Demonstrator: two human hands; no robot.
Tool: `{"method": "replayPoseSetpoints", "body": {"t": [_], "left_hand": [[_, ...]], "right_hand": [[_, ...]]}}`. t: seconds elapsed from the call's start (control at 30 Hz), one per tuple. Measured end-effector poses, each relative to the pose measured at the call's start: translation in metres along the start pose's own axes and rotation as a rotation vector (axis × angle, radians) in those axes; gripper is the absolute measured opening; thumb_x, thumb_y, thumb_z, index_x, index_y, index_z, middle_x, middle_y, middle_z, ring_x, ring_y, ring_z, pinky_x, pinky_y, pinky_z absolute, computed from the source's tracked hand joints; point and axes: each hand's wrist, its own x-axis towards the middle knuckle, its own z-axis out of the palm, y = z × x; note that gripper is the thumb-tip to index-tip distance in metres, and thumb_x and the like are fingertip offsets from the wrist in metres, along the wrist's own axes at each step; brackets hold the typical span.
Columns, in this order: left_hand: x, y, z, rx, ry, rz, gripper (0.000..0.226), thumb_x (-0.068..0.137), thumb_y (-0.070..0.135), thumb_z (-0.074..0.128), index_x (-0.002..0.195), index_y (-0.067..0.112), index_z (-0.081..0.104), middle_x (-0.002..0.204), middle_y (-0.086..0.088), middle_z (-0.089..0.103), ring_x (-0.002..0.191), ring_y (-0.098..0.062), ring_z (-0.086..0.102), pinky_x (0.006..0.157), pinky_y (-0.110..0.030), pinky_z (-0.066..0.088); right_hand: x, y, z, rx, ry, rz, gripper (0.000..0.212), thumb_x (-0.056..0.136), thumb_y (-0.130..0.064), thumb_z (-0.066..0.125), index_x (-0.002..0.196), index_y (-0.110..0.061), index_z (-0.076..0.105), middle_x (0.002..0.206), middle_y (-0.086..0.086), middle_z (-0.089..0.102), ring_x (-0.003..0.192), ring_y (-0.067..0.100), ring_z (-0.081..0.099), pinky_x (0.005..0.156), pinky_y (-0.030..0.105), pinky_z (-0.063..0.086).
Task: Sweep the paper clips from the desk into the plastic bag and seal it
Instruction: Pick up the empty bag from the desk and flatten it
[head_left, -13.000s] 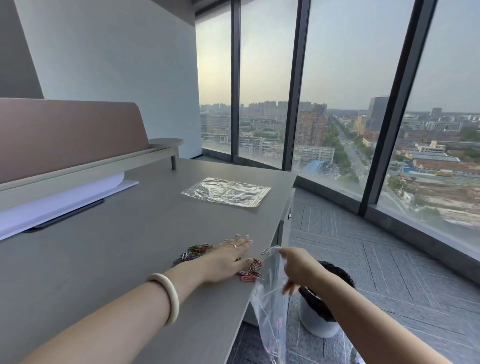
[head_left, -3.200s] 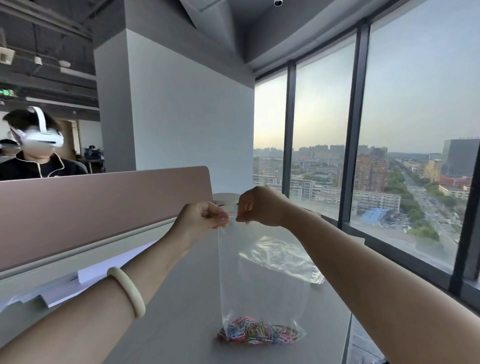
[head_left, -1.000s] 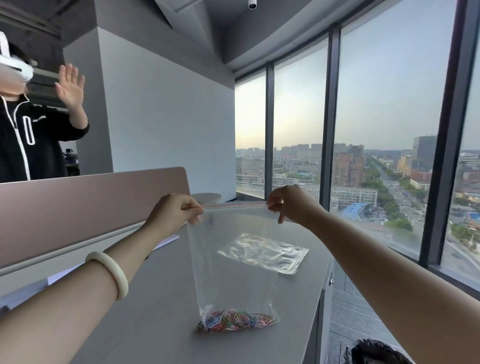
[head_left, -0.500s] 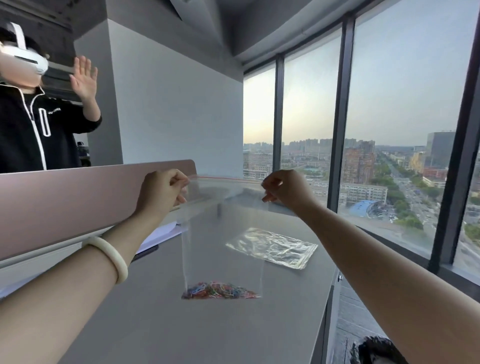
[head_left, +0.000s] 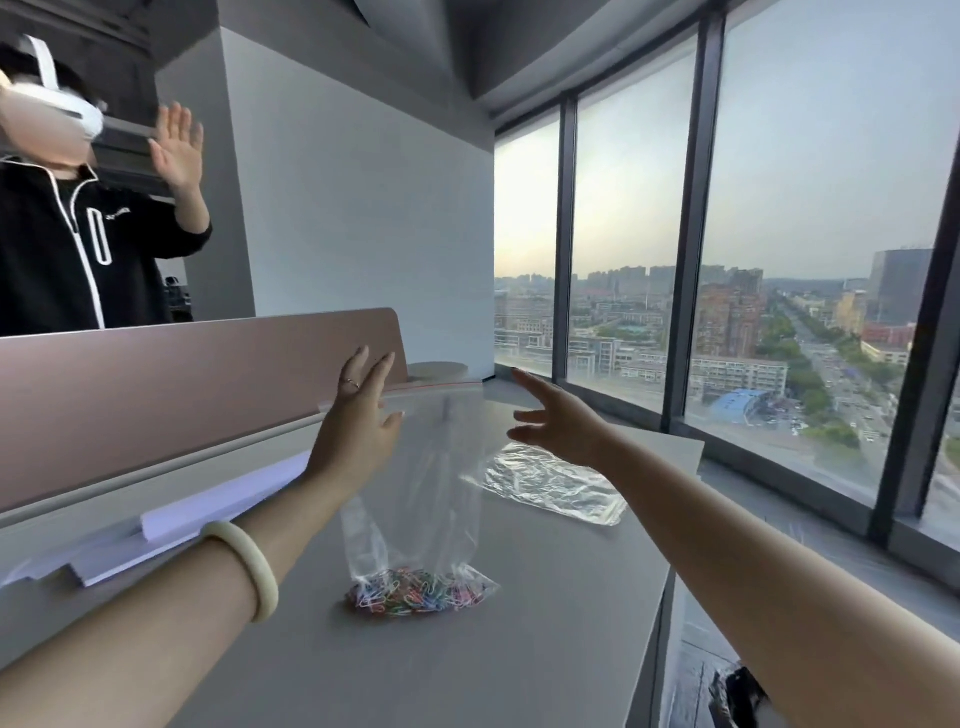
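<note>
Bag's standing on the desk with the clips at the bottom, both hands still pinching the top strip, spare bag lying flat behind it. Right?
Not quite. In the head view both hands are open with fingers spread: the right hand is clear of the bag, and the left hand is at its top edge without pinching. The rest holds: paper clips at the bottom, spare bag flat on the desk behind.

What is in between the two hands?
In the head view, the clear plastic bag stands between the left hand and right hand, paper clips at its bottom on the desk.
</note>
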Motion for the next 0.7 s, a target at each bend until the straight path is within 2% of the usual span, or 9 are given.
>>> {"method": "replayPoseSetpoints", "body": {"t": [0.1,0.13,0.2,0.23,0.3,0.4,0.5,0.6,0.7], "left_hand": [[-0.016,0.034,0.028,-0.047,-0.051,0.178,0.051,0.082,0.000,0.058,0.129,0.017,0.047,0.145,-0.003,0.028,0.100,-0.016,0.055,0.087,-0.030,0.050],[-0.023,0.044,0.041,-0.066,-0.087,0.203,0.047,0.082,0.002,0.058,0.126,0.017,0.049,0.140,-0.003,0.034,0.097,-0.013,0.054,0.086,-0.029,0.050],[-0.031,0.057,0.073,-0.135,-0.184,0.154,0.043,0.084,0.008,0.059,0.125,0.018,0.049,0.131,-0.004,0.041,0.099,-0.015,0.055,0.088,-0.032,0.050],[-0.033,0.060,0.091,-0.175,-0.245,0.084,0.043,0.084,0.011,0.060,0.126,0.018,0.048,0.130,-0.005,0.042,0.101,-0.017,0.056,0.089,-0.032,0.049],[-0.030,0.058,0.131,-0.220,-0.343,-0.089,0.048,0.084,0.019,0.062,0.129,0.017,0.045,0.131,-0.009,0.042,0.106,-0.021,0.055,0.090,-0.028,0.044],[-0.018,0.046,0.193,-0.338,-0.399,-0.427,0.058,0.080,0.027,0.064,0.132,0.018,0.040,0.138,-0.011,0.040,0.120,-0.024,0.046,0.097,-0.028,0.038],[0.000,0.033,0.246,-0.503,-0.400,-0.720,0.065,0.080,0.026,0.063,0.137,0.019,0.032,0.141,-0.007,0.035,0.119,-0.022,0.041,0.096,-0.032,0.037],[0.019,0.014,0.286,-0.541,-0.335,-0.884,0.073,0.078,0.024,0.066,0.140,0.021,0.027,0.145,-0.009,0.028,0.126,-0.026,0.036,0.100,-0.034,0.031],[0.034,-0.004,0.313,-0.588,-0.231,-0.942,0.076,0.077,0.020,0.067,0.141,0.016,0.026,0.147,-0.012,0.027,0.125,-0.027,0.039,0.091,-0.026,0.027]], "right_hand": [[-0.008,0.017,-0.010,0.005,0.002,0.037,0.075,0.082,-0.003,0.063,0.145,-0.017,0.024,0.152,0.003,0.028,0.126,0.025,0.050,0.064,0.018,0.050],[-0.010,0.027,-0.013,0.017,0.004,0.054,0.073,0.083,-0.001,0.063,0.144,-0.015,0.026,0.151,0.004,0.030,0.126,0.026,0.050,0.063,0.017,0.051],[-0.015,0.051,-0.019,0.050,0.012,0.102,0.069,0.083,0.003,0.060,0.143,-0.009,0.029,0.150,0.008,0.032,0.126,0.030,0.048,0.080,0.023,0.050],[-0.017,0.066,-0.022,0.059,0.020,0.135,0.067,0.083,0.005,0.059,0.142,-0.006,0.030,0.149,0.010,0.033,0.126,0.032,0.048,0.090,0.027,0.046],[-0.018,0.100,-0.027,0.065,0.035,0.201,0.063,0.082,0.007,0.060,0.139,-0.003,0.034,0.146,0.016,0.037,0.122,0.035,0.050,0.100,0.033,0.041],[-0.010,0.157,-0.031,0.060,0.027,0.259,0.060,0.081,0.004,0.062,0.136,-0.003,0.039,0.139,0.020,0.045,0.119,0.034,0.053,0.104,0.037,0.041],[0.015,0.215,-0.033,0.016,0.001,0.289,0.057,0.081,-0.004,0.065,0.134,-0.005,0.043,0.137,0.015,0.049,0.120,0.028,0.053,0.104,0.035,0.042],[0.047,0.260,-0.033,-0.104,-0.007,0.297,0.054,0.082,-0.015,0.066,0.132,-0.010,0.048,0.134,0.010,0.054,0.120,0.024,0.054,0.101,0.031,0.041],[0.080,0.294,-0.032,-0.226,0.016,0.318,0.052,0.083,-0.028,0.065,0.129,-0.011,0.050,0.131,0.010,0.057,0.118,0.026,0.054,0.098,0.031,0.041]]}}
